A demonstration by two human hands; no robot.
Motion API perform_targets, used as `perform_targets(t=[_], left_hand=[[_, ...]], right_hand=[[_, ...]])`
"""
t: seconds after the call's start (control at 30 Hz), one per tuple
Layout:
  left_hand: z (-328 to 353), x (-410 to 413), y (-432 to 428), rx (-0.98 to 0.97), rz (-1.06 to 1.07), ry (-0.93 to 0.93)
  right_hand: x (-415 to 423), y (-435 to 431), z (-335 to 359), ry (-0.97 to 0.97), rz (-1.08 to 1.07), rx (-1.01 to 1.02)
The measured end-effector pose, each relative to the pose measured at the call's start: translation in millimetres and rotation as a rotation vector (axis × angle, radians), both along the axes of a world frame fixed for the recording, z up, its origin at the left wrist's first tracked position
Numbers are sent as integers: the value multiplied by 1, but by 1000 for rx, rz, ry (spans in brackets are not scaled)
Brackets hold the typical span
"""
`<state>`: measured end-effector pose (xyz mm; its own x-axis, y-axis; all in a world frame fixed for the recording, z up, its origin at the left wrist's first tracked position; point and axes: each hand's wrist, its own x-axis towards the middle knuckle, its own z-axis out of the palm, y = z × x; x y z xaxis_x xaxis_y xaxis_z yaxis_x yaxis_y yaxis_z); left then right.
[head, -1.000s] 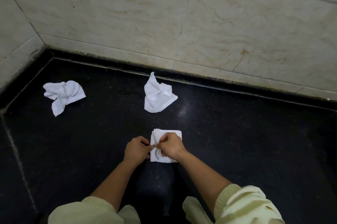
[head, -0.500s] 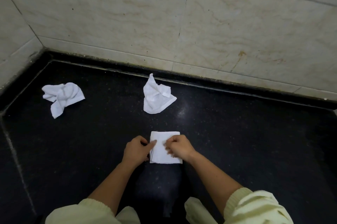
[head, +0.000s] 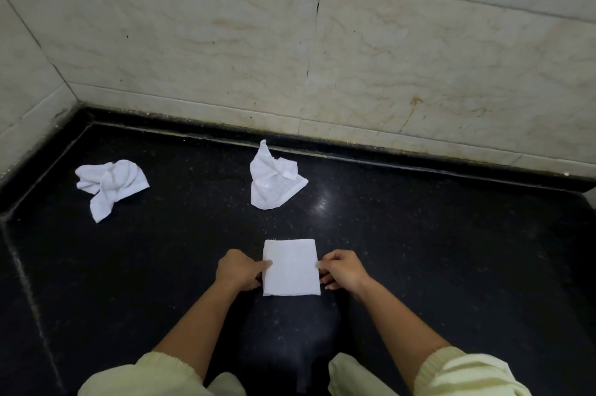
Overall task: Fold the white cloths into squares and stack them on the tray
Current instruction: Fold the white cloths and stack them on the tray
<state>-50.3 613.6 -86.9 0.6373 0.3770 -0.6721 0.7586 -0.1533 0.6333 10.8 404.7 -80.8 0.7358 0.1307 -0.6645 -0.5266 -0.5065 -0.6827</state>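
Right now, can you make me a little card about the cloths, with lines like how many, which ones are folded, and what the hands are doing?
white cloths: three
folded: one, the folded cloth, flat and neat, nearest the person
not folded: the left crumpled cloth and the middle crumpled cloth, farther back
left hand: pinches the folded cloth's left edge
right hand: pinches its right edge
surface: black surface below a tiled wall
tray: not in view
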Motion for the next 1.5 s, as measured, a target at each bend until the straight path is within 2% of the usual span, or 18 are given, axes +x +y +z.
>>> perform_targets(t=[0.1,0.17,0.3,0.43,0.6,0.8,1.03,1.17,1.33,1.5], left_hand=[[2,1,-7,-83,31,66],[4,0,-13,-125,21,101],[10,-2,-20,-252,68,129],[14,-7,-18,-384,92,143],[18,-6,-19,-544,167,34],[22,-5,-28,-699,158,-12],[33,3,-55,-719,-129,-29],[46,15,-85,-706,-287,-65],[64,25,-147,-742,-404,-90],[84,30,-236,-730,-467,-134]], right_hand=[[-7,6,-2,1,37,-11],[-10,11,-2,3,-15,17],[-12,15,4,142,-162,185],[-9,13,12,203,-201,300],[-6,6,23,232,-260,460],[-13,-12,24,242,-289,495],[-32,-53,30,180,-463,522],[-36,-84,44,77,-534,437],[-47,-147,61,-1,-639,415],[-61,-238,86,-58,-675,487]])
